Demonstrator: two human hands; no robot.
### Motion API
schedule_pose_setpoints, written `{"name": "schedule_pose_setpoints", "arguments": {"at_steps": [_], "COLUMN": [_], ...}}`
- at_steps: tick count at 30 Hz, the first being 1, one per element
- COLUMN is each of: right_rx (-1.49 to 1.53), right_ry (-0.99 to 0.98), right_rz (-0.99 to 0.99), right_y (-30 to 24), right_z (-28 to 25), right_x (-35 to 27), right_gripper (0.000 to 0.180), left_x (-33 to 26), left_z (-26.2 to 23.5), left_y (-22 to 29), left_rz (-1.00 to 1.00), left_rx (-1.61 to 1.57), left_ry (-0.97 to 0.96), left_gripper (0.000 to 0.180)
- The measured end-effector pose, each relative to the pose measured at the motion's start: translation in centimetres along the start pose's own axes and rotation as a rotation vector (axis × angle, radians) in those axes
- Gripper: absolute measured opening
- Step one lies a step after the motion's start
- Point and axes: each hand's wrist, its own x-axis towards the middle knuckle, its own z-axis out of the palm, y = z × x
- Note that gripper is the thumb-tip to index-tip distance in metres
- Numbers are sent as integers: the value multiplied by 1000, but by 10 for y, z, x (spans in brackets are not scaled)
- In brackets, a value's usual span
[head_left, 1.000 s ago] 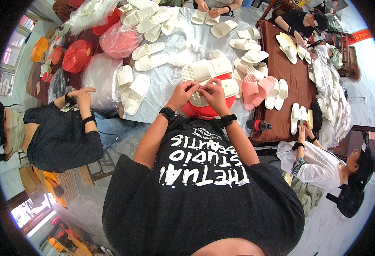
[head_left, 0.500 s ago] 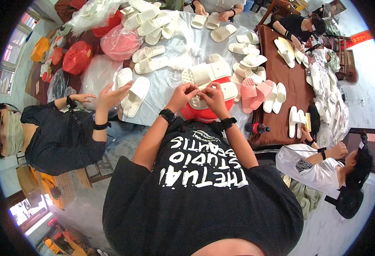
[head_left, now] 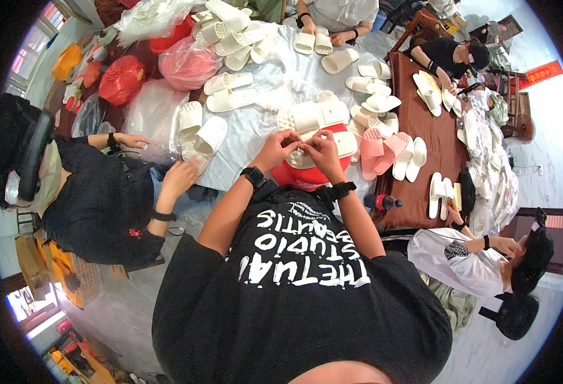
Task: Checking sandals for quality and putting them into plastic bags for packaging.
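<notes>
My left hand (head_left: pixel 277 150) and my right hand (head_left: pixel 324 152) meet fingertip to fingertip, both pinched. Whatever lies between the fingertips is too small to make out. Just beyond them rests a cream slide slipper (head_left: pixel 305 118) with a bumpy sole and a wide strap, its toe end to the right. A second cream slipper (head_left: pixel 345 142) lies partly beneath my fingers, nearer to me. Both slippers sit over a rounded red object (head_left: pixel 294 176), mostly covered, close against my body.
Pink slippers (head_left: pixel 382 153) and a dark bottle (head_left: pixel 385 202) are to the right on a brown table (head_left: pixel 416 134). Cream slippers (head_left: pixel 233 41) pile up at far left beside red bundles (head_left: pixel 122 80). Co-workers sit around; one's hand (head_left: pixel 182 178) reaches near slippers at my left.
My hands stay pinched together over the slippers, with small finger shifts. The co-worker on the left has lowered a raised hand toward the table edge. The whole view has turned slightly.
</notes>
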Motion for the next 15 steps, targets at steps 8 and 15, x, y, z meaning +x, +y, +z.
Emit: {"name": "schedule_pose_setpoints", "arguments": {"at_steps": [8, 15], "right_rx": [6, -44], "right_ry": [11, 13], "right_rz": [-11, -96], "right_y": [5, -3], "right_z": [2, -2], "right_x": [-1, -3], "right_gripper": [12, 12], "left_x": [-3, -9], "left_z": [5, 8], "left_y": [-5, -12], "left_rz": [-7, -15], "left_rx": [-11, -58], "left_ry": [0, 70], "left_gripper": [11, 12]}}
